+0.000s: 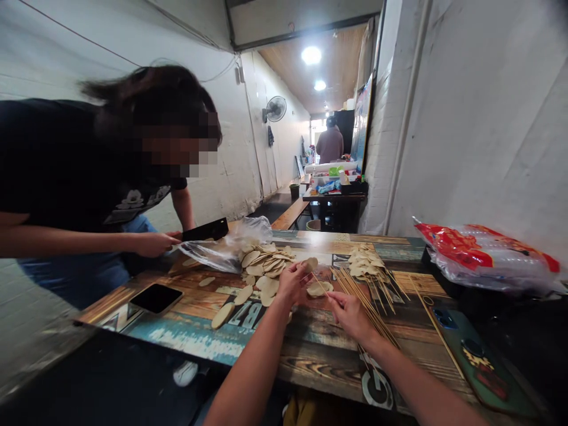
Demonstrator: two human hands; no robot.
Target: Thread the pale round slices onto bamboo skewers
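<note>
My left hand (293, 283) pinches a pale oval food slice (312, 264) above the middle of the table. Between the fingers of my right hand (349, 313) is a thin bamboo skewer (321, 283), its tip pointing up toward that slice. Whether the tip has entered the slice I cannot tell. Just below lies another pale slice (319, 289). Left of my hands is a heap of loose slices (266, 266), with several scattered nearer me. A bundle of bare skewers (368, 307) lies beside my right hand, and skewered slices (364, 263) are piled behind it.
At left a person (57, 160) leans over the table, holding a black cleaver (206, 229) beside a clear plastic bag (251, 231). A dark phone (156, 298) lies front left, a green phone (483, 361) at right. A red-and-clear package (483, 254) rests on the right side.
</note>
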